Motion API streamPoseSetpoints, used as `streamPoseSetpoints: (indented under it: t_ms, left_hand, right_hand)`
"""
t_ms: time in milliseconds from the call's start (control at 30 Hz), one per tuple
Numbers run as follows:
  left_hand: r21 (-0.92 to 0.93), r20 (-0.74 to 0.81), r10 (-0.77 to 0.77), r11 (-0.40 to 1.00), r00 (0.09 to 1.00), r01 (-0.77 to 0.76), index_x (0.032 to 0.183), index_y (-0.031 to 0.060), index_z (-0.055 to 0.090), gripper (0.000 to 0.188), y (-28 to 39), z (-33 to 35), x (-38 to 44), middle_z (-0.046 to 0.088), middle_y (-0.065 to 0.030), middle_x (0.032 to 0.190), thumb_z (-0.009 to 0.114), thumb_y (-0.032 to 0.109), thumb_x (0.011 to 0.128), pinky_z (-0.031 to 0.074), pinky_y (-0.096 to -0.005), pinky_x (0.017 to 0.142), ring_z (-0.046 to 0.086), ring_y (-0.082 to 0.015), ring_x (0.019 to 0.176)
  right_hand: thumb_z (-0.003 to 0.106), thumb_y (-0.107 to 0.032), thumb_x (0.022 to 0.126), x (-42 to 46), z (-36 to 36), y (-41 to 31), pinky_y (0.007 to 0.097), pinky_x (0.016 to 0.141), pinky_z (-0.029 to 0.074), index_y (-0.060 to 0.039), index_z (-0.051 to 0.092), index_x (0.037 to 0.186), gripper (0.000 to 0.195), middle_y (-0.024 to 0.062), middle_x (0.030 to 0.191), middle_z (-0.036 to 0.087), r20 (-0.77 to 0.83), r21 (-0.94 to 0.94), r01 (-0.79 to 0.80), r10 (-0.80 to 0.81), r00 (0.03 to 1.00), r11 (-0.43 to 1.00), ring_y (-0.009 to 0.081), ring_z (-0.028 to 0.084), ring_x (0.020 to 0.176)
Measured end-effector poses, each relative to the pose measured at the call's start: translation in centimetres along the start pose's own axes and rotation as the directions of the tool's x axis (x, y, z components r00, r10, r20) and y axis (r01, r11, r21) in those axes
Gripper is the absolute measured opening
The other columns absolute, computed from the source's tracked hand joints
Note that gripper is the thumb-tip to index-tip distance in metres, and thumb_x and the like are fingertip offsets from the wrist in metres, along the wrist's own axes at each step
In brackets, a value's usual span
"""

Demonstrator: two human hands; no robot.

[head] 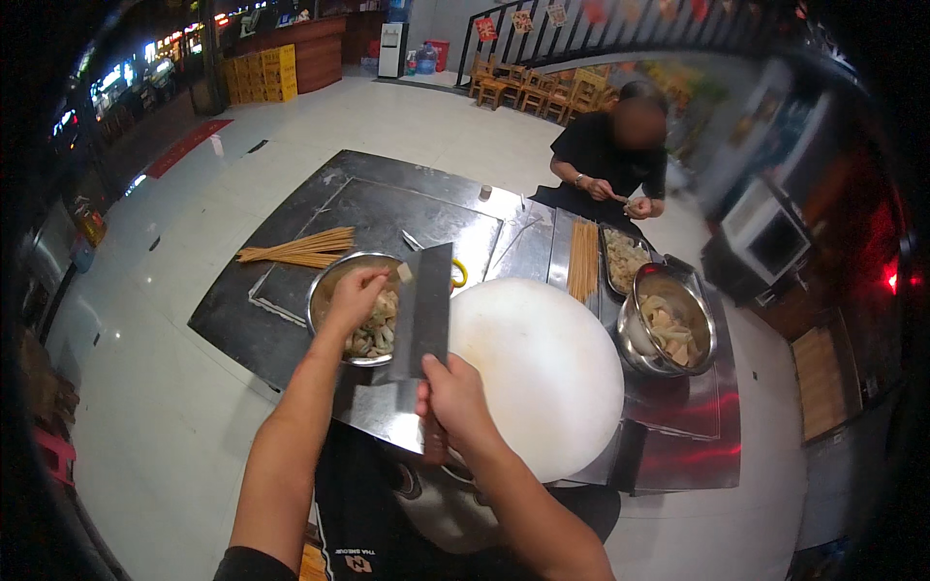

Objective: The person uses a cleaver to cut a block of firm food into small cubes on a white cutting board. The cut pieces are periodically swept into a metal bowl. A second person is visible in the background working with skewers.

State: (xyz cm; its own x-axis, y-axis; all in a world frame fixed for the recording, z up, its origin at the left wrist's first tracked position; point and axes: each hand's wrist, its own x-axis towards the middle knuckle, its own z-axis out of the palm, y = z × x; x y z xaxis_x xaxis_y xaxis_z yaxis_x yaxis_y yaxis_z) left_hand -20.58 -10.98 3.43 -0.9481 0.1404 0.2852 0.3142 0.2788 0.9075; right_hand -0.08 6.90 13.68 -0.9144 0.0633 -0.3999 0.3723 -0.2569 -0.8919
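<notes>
My right hand (458, 396) grips the handle of a cleaver (425, 309), its broad blade tilted over the right rim of a steel bowl (314, 301). Pale cut food pieces (374, 334) lie inside that bowl. Above them is my left hand (356, 296), fingers bent towards the blade; whether anything is between the fingertips is unclear. One small pale piece (405, 273) shows between those fingertips and the blade, either on the metal or falling. To the right of the cleaver sits a round white cutting board (541, 378) with no food on it.
Wooden skewers (305, 247) lie beyond the bowl, more skewers (582, 261) beyond the board. At right stand a tray of pale food (626, 260) and a steel bowl of larger pieces (672, 330). Scissors (458, 273) are partly behind the blade. A person (614, 156) works across the metal table (429, 200).
</notes>
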Motion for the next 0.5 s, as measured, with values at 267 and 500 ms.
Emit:
streamPoseSetpoints:
  t_ms: [267,500]
  left_hand:
    - [0.289,0.163,-0.176,0.949,0.971,0.124,0.100,0.0015,0.074,0.025,-0.1,-2.6,-0.2,0.073,-0.0097,0.089,0.064,0.025,0.097,0.051,-0.0317,0.075,0.065,-0.0141,0.082]
    - [0.702,0.416,-0.074,0.660,0.906,-0.268,0.081,0.0025,0.065,0.029,5.6,-0.9,2.9,0.064,-0.0110,0.072,0.081,0.027,0.080,0.049,-0.0385,0.062,0.062,-0.0247,0.068]
  right_hand:
    - [0.056,-0.022,0.103,-8.2,-12.2,4.4,0.0286,0.049,0.045,-0.0041,0.057,0.099,0.019,0.0021,0.067,0.056,-0.149,-0.016,-0.099,0.095,0.984,0.995,0.0122,0.053,0.052]
    - [0.056,-0.026,0.105,-12.5,-18.6,9.0,0.0289,0.054,0.049,-0.0052,0.053,0.092,0.025,0.0018,0.068,0.056,-0.135,0.239,-0.160,0.196,0.971,0.958,0.0113,0.054,0.055]
